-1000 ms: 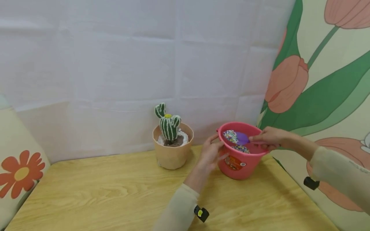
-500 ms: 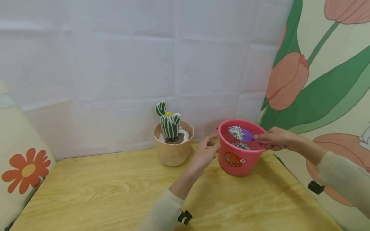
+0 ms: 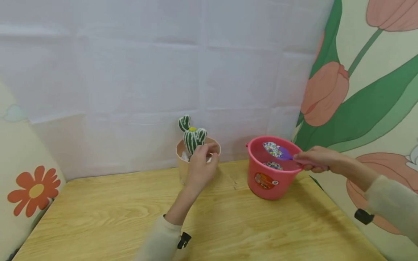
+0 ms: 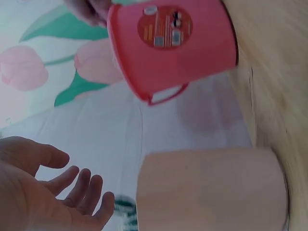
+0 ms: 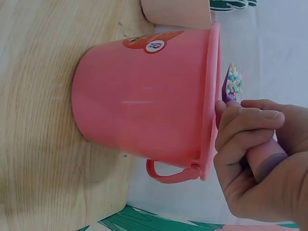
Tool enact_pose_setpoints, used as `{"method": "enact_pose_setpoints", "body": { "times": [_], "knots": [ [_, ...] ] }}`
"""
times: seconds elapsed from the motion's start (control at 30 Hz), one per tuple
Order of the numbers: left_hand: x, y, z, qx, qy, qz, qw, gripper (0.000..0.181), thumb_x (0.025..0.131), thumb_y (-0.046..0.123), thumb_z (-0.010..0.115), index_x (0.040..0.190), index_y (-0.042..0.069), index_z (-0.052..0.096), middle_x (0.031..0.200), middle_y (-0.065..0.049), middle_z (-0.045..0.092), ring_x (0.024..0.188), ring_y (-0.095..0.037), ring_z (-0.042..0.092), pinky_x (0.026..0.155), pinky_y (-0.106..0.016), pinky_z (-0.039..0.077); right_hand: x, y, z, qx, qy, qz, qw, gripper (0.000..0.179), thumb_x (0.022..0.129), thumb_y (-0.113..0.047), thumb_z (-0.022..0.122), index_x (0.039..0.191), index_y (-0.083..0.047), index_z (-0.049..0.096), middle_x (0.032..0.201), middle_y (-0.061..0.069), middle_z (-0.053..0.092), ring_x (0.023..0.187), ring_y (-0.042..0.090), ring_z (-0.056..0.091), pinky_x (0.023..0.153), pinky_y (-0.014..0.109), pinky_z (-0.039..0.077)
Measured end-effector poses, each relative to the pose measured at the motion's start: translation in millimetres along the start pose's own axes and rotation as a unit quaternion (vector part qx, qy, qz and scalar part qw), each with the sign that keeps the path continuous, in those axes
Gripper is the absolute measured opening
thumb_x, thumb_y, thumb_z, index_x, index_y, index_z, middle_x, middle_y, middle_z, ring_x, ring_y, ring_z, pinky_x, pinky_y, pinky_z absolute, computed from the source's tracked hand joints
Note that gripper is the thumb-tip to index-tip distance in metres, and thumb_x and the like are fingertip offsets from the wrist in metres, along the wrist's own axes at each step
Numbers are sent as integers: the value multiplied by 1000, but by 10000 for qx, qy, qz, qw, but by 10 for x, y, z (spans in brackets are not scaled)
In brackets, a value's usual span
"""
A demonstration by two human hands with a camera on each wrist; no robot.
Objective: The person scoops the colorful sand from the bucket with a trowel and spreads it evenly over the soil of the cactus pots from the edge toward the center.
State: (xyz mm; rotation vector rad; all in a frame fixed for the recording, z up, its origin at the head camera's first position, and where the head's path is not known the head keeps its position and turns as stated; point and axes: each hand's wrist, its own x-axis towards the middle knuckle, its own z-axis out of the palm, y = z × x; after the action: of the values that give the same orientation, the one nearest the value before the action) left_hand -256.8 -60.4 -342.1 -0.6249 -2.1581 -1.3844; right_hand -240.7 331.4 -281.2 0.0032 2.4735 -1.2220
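My right hand (image 3: 316, 158) grips the pink handle of a small trowel (image 3: 285, 153) with a purple blade. A heap of multicoloured pebbles (image 3: 272, 148) lies on the blade, over the mouth of a pink bucket (image 3: 289, 181). More such pebbles (image 3: 273, 165) sit inside the bucket. My left hand (image 3: 203, 167) holds nothing; its fingers are loosely bent, as the left wrist view shows. In the head view it overlaps the near side of a peach flowerpot (image 3: 182, 166), just below a green-and-white knitted cactus (image 3: 192, 139) standing in the pot.
The pot and bucket stand apart near the back edge of a wooden table (image 3: 114, 214). A white cloth (image 3: 137, 83) hangs behind them. On the right is a tulip-print panel (image 3: 359, 108), close to the right forearm.
My left hand has left the side of the bucket and moved left to the flowerpot. My right hand has shifted slightly right with the trowel, which stays loaded with pebbles.
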Motion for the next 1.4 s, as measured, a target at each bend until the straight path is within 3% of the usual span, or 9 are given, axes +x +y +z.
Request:
{"method": "enact_pose_setpoints", "body": {
  "times": [0.2,0.37,0.47,0.57,0.7,0.83,0.93,1.13,1.4],
  "knots": [
    [47,-181,-243,718,508,-188,9960,28,97,6,59,124,0,66,107,-13,58,92,-27,59,76,-40,54,-41,15,-63,115,-123,-48,9998,41,103,-39,60,89,-1,64,61,1,46,45,8,30,45,23,28],
    [33,-393,-362,1378,1047,-219,9847,30,97,9,59,125,1,66,111,-17,56,95,-32,58,76,-47,51,-59,-9,-105,87,-138,-71,9998,40,104,-39,59,92,-1,65,62,1,48,46,8,31,45,22,30],
    [36,-542,-436,1464,1288,-417,9799,35,99,14,58,131,2,62,116,-20,55,100,-37,55,79,-54,49,-41,-45,-112,79,-65,-49,9999,40,103,-39,60,95,-1,67,62,1,49,46,7,33,44,21,31],
    [31,-698,-488,1207,1252,-811,9814,43,103,22,57,142,4,54,124,-21,52,110,-40,52,86,-58,46,-28,-89,-110,114,-36,-5,9999,41,102,-40,61,98,0,68,63,1,48,46,8,33,44,21,32],
    [15,-864,-512,438,980,-1334,9852,52,104,26,57,150,4,44,133,-24,48,120,-41,49,94,-56,45,-22,-141,-89,171,-51,28,9998,43,102,-40,61,99,2,67,63,1,47,46,8,33,44,22,32],
    [15,-965,-507,-229,685,-1745,9820,60,102,28,58,155,6,38,145,-23,45,127,-43,46,101,-56,43,-9,-183,-52,272,-83,40,9996,41,102,-38,61,96,3,65,63,1,44,46,9,32,45,23,31],
    [19,-1013,-489,-429,501,-1965,9783,67,101,33,58,159,9,33,154,-20,39,134,-42,42,105,-56,42,12,-216,-24,220,-79,36,9997,40,102,-38,62,93,1,65,61,0,43,46,9,32,45,23,30],
    [-8,-1088,-428,-500,331,-1980,9784,72,101,42,58,161,12,30,160,-15,34,137,-41,40,107,-55,41,87,-286,26,-178,-102,-135,9997,42,102,-43,60,90,-3,65,59,-1,42,45,9,32,45,24,30],
    [-44,-1123,-372,-692,366,-1920,9783,73,102,43,57,162,12,28,159,-15,35,133,-39,46,103,-51,46,216,-428,134,118,-125,-164,9997,40,101,-40,62,87,-3,61,61,0,43,48,10,35,46,25,33]
  ]
}}
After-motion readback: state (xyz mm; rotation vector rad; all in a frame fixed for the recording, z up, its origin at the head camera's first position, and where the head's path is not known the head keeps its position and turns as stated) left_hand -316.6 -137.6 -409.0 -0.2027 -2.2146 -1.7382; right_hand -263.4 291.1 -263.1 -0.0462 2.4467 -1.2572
